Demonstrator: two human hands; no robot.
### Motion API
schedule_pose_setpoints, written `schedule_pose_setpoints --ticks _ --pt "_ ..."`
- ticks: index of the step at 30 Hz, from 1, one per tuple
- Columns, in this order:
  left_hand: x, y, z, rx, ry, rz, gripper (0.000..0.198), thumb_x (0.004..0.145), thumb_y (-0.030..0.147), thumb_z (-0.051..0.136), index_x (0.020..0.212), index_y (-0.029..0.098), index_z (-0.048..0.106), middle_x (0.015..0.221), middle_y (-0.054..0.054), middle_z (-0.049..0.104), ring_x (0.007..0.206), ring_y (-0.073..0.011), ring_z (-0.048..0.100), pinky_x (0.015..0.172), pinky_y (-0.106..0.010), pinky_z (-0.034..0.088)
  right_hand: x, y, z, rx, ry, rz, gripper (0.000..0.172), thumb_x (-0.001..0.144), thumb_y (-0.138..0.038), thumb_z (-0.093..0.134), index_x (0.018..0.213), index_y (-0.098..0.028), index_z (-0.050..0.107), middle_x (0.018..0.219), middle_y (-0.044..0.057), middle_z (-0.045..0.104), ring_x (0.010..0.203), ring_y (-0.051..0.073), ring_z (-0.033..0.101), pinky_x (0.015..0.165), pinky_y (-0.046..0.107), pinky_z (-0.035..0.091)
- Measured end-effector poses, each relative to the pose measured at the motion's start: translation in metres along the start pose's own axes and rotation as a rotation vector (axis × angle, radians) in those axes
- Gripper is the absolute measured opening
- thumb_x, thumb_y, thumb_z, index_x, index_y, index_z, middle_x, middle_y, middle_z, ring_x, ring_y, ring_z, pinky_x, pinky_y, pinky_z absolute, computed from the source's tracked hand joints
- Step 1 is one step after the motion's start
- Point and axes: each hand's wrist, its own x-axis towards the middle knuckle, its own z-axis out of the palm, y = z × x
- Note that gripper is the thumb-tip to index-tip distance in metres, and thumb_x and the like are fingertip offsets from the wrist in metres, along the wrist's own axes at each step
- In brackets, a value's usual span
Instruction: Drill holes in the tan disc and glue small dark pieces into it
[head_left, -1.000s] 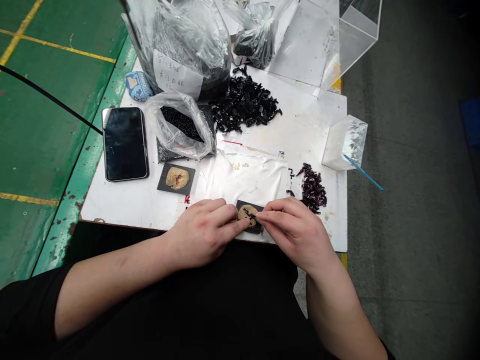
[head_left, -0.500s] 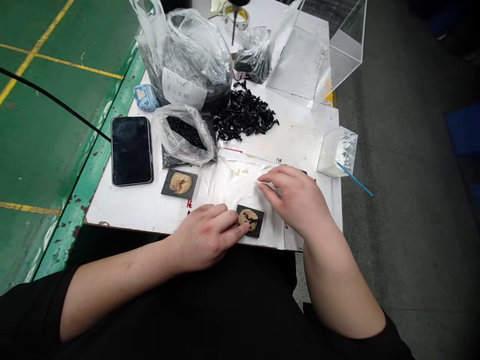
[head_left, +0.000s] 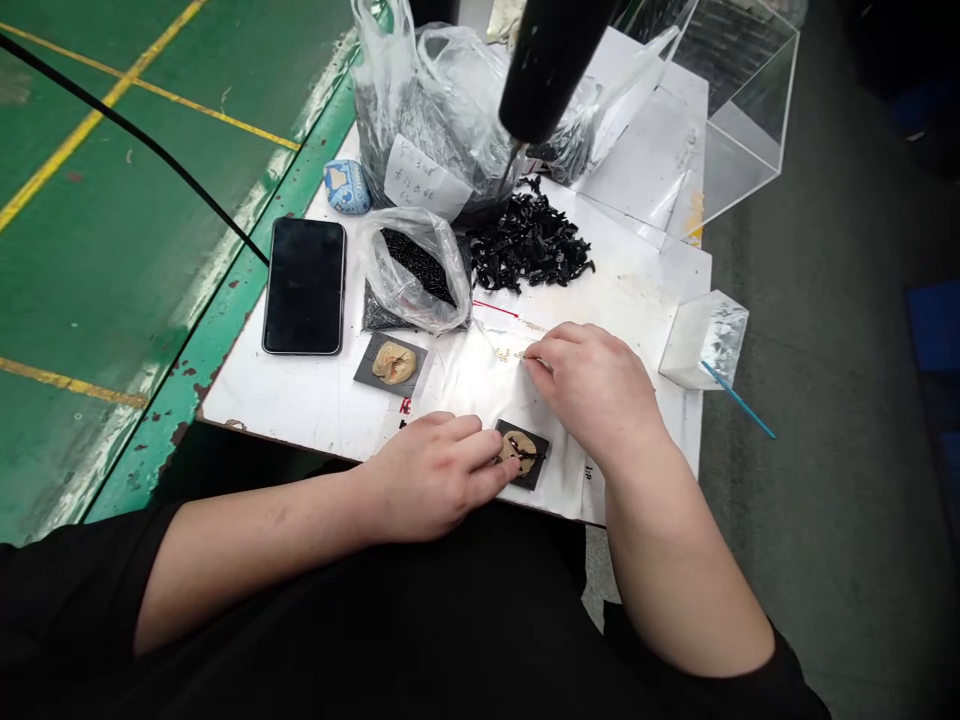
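Observation:
My left hand (head_left: 450,470) rests at the table's front edge, its thumb and index finger closed on a dark square block (head_left: 537,470). A round tan pad (head_left: 531,441) sits on that block with a small black part (head_left: 519,452) lying in it. Over the white sheet (head_left: 480,385), my right hand (head_left: 596,390) pinches thumb and index finger together beside several tiny gold-coloured rings (head_left: 503,355). Whatever lies between those fingertips is too small to make out. A second block (head_left: 369,372) with a similar tan pad (head_left: 394,362) lies to the left.
Behind the sheet are an open bag of small black pieces (head_left: 415,272) and a heap of black parts (head_left: 532,240). A black hanging tool (head_left: 551,75) points down above them. A phone (head_left: 304,287) lies left; a clear cup (head_left: 705,340) with a blue stick (head_left: 739,400) stands right.
The camera view has shifted, and the hanging tool looks larger and nearer. My right hand's fingertips have come to the gold rings and closed. My left hand stays on the block.

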Motion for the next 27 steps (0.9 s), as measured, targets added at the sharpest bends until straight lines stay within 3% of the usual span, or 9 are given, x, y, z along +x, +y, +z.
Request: schedule_pose_setpoints --ticks 6,14,19,23,27 --pt "-0.001 0.0 0.002 -0.019 -0.012 -0.016 0.031 0.111 0.021 0.056 0.138 0.018 0.072 0.105 -0.007 0.066 0.087 -0.0244 0.055 0.069 -0.042 0.044 0.001 -0.01 -0.008 -0.121 -0.06 0.01 0.026 0.108 -0.023 0.06 0.107 -0.017 0.085 0.117 0.01 0.08 0.106 0.03 0.069 0.084 0.044 0.042" --pt "-0.002 0.001 0.002 -0.02 0.017 -0.007 0.032 0.113 0.021 0.052 0.136 0.017 0.073 0.105 -0.007 0.066 0.086 -0.0244 0.055 0.065 -0.042 0.044 -0.01 0.006 0.002 -0.026 0.055 0.009 0.017 0.103 -0.017 0.068 0.099 -0.017 0.085 0.109 0.007 0.08 0.102 0.029 0.073 0.086 0.043 0.05" --pt "0.0 0.0 0.0 -0.005 0.029 -0.004 0.03 0.115 0.023 0.05 0.133 0.017 0.073 0.105 -0.007 0.067 0.086 -0.0239 0.057 0.065 -0.042 0.047 -0.048 0.012 -0.003 0.229 0.237 -0.121 0.007 0.102 -0.018 0.075 0.102 -0.017 0.082 0.105 0.004 0.079 0.099 0.021 0.076 0.09 0.035 0.056" --pt "0.001 0.0 0.0 -0.004 0.013 -0.009 0.032 0.114 0.023 0.049 0.137 0.018 0.071 0.107 -0.008 0.068 0.087 -0.0239 0.058 0.068 -0.042 0.049 -0.087 0.003 -0.013 0.407 0.163 -0.201 0.009 0.105 -0.018 0.073 0.111 -0.017 0.08 0.11 0.004 0.076 0.101 0.016 0.073 0.092 0.03 0.056" --pt "0.001 0.0 0.0 -0.027 -0.017 -0.024 0.033 0.113 0.023 0.053 0.141 0.019 0.069 0.108 -0.007 0.068 0.088 -0.0239 0.058 0.071 -0.042 0.05 -0.11 -0.005 -0.008 0.462 0.137 -0.217 0.016 0.103 -0.012 0.076 0.118 -0.016 0.077 0.112 0.006 0.075 0.102 0.018 0.069 0.093 0.035 0.057"
